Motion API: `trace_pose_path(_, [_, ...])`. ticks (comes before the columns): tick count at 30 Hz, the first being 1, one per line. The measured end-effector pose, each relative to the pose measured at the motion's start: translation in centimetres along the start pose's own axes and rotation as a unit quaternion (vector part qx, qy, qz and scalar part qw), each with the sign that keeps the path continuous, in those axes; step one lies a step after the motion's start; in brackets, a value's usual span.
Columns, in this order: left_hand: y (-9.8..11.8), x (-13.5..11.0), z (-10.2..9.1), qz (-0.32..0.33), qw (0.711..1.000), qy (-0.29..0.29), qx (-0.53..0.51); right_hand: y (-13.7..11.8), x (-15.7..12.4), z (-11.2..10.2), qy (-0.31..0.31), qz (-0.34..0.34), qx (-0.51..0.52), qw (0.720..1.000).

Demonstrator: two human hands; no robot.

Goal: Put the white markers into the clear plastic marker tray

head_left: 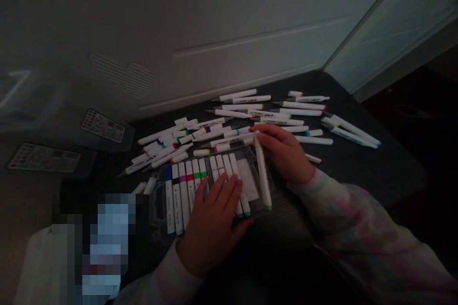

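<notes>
My left hand (216, 217) lies with its fingers stretched out over a row of white markers (181, 195) in a clear plastic case (155, 207). Coloured bands show on several of these markers, among them blue, black, purple, red and green. At the case's right side, my right hand (286, 152) pinches the upper end of a white marker (263, 171). That marker stands nearly lengthwise, its light-green end toward me. Between it and the row, a pale bare patch (248, 178) of the case shows.
Loose white markers (236, 107) and caps (202, 152) lie scattered across the dark tabletop (390, 171) behind the case. A pale panel (229, 14) rises along the back. Clear boxes with printed labels (103, 125) stand at the left, and a pixelated area covers the lower left.
</notes>
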State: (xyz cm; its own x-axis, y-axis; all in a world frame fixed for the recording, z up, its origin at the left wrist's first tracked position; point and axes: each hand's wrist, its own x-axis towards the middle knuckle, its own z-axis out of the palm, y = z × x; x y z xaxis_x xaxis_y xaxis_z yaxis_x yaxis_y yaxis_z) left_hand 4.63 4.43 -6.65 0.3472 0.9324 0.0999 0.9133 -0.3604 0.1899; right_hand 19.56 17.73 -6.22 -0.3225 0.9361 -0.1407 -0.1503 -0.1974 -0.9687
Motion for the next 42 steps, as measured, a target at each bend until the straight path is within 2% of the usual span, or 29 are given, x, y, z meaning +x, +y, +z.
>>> trace_pose_path(4, [-0.1, 0.1, 0.0, 0.007, 1.0, 0.005, -0.006, -0.1, -0.3, 0.3, -0.019, 0.025, 0.011, 0.999])
trace_pose_path(13, [0.1, -0.1, 0.1, 0.017, 0.999, 0.026, -0.024, -0.5, -0.3, 0.4, -0.009, -0.003, -0.017, 1.0])
trace_pose_path(20, [0.4, -0.3, -0.1, 0.122, 0.986, 0.09, -0.065, -0.4, -0.2, -0.1, -0.003, -0.04, -0.099, 0.994])
trace_pose_path(23, [0.4, -0.3, -0.3, 0.131, 0.983, 0.09, -0.088, -0.2, -0.5, -0.1, -0.03, -0.053, -0.184, 0.981])
trace_pose_path(27, [0.3, -0.2, -0.4, 0.125, 0.983, 0.088, -0.102, 0.0, -1.1, 0.4, -0.063, -0.093, -0.331, 0.937])
trace_pose_path(31, [0.2, -0.2, -0.3, 0.134, 0.984, 0.082, -0.089, 0.1, -1.2, 0.7, -0.07, -0.109, -0.408, 0.904])
trace_pose_path(42, [0.2, -0.3, 0.0, 0.133, 0.988, 0.041, -0.063, 0.4, -0.8, 0.2, -0.073, -0.129, -0.408, 0.901])
